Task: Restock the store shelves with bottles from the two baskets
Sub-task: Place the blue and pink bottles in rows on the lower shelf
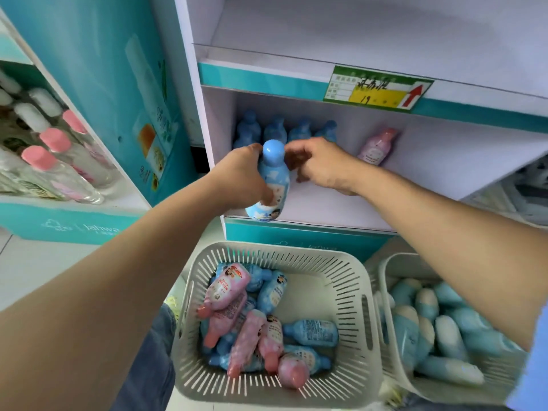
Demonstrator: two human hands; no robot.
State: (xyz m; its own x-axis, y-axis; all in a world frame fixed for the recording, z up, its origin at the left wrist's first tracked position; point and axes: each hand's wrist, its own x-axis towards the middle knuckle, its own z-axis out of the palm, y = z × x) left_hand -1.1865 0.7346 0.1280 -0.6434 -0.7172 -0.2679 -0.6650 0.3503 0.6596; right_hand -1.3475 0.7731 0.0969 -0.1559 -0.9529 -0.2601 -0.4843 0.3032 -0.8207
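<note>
My left hand (241, 176) grips a blue bottle (271, 180) upright at the front edge of the lower shelf (341, 209). My right hand (320, 164) is just right of the bottle's cap, fingers curled, and whether it touches the bottle or holds anything is hidden. Several blue bottles (284, 130) stand at the back of that shelf, with one pink bottle (376, 146) to their right. Below, a white basket (350, 292) holds several blue and pink bottles. A second basket (394, 262) at the right holds several blue and white bottles.
The upper shelf (355, 40) carries a green and yellow price tag (376, 89) on its front lip. A teal display (89, 84) at the left holds clear bottles with pink and white caps (44, 149). My jeans-covered knee (154, 351) is left of the basket.
</note>
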